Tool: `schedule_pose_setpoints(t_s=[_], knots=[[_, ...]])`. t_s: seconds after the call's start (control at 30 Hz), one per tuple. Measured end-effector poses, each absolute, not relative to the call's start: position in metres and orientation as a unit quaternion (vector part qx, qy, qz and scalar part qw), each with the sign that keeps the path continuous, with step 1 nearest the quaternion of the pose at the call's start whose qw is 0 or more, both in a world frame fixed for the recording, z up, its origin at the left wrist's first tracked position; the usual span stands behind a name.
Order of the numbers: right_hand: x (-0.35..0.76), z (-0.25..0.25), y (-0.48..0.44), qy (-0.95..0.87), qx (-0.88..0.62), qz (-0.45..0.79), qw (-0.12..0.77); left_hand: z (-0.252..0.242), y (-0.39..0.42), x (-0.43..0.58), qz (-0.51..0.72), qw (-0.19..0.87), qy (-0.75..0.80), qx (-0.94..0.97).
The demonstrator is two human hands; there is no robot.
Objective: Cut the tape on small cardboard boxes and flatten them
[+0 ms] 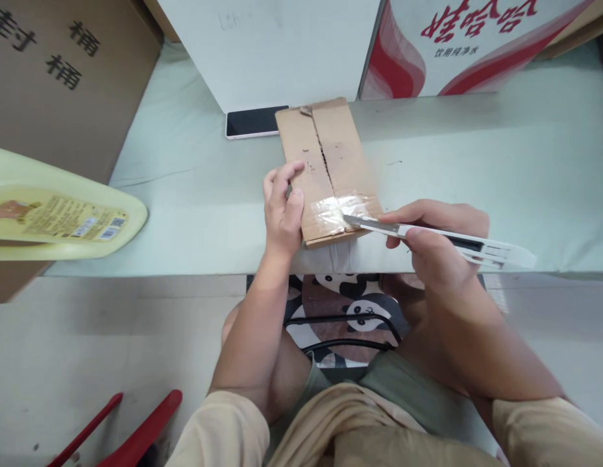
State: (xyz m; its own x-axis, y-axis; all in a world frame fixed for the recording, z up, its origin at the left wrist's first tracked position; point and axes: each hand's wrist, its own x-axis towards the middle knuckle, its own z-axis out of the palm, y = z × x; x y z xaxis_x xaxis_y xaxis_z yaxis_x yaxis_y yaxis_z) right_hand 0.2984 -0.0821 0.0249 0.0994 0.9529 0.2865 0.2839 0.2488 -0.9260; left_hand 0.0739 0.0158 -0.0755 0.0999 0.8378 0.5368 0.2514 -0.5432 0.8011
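A small flat cardboard box (325, 155) lies on the pale green table (476, 168), its top seam running away from me and clear tape (337, 211) over its near end. My left hand (282, 207) rests on the box's left edge, fingers curled against it. My right hand (435, 243) is closed around a white utility knife (457, 240), whose metal blade tip touches the taped seam at the near end.
A phone (255, 121) lies face up behind the box. A white box (272, 45) and a red-and-white carton (467, 45) stand at the back. A brown carton (58, 78) and a yellow bottle (58, 214) are at the left. Red handles (135, 434) lie on the floor.
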Motion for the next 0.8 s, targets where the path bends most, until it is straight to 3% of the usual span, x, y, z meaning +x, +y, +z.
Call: schedule_pose_setpoints(t_s=[0.37, 0.8], knots=[[0.290, 0.029, -0.074, -0.575, -0.551, 0.370, 0.478, -0.079, 0.014, 0.077, 0.556, 0.277, 0.400, 0.674], [0.294, 0.035, -0.090, -0.585, -0.548, 0.309, 0.512, -0.076, 0.015, 0.078, 0.551, 0.272, 0.402, 0.679]])
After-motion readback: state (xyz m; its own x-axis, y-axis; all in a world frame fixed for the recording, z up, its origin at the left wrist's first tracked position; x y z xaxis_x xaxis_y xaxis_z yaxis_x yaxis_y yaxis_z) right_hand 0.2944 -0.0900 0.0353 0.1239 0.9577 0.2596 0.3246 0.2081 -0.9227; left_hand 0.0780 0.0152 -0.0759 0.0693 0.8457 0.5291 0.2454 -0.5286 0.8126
